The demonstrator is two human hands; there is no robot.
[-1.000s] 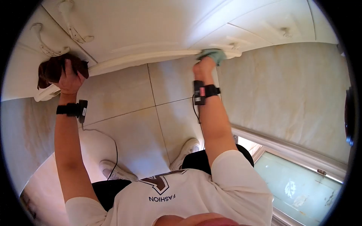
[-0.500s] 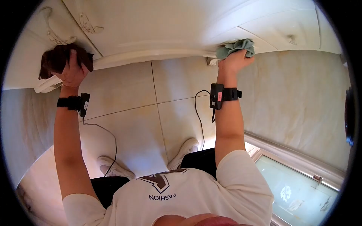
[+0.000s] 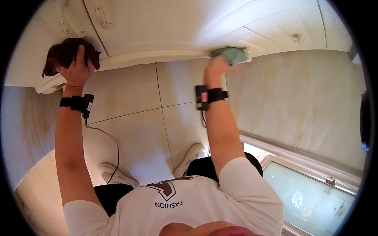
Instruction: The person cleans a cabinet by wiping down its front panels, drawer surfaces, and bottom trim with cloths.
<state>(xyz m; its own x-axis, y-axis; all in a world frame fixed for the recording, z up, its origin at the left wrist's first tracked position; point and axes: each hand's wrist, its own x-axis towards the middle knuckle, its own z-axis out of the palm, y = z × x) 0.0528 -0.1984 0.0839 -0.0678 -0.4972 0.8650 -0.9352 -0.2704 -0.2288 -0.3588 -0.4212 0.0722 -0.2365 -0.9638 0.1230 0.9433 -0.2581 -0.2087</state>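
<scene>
My left hand is closed over a bunched dark brown cloth, which rests against the lower front of a white cabinet, just below an ornate handle. Toward the right, my right hand grips a grey-green cloth at the cabinet's lower edge. Motion blurs that hand and its cloth, and the fingers are partly hidden. Each wrist carries a strapped black device with a cable.
A second ornate handle and a small knob sit on the cabinet front. Below are floor tiles and my light shoes. A frosted glass panel lies at lower right, beside a marbled surface.
My right hand has swept left along the cabinet's lower edge with the grey-green cloth. My left hand stays at nearly the same spot with the brown cloth, while the view has shifted slightly.
</scene>
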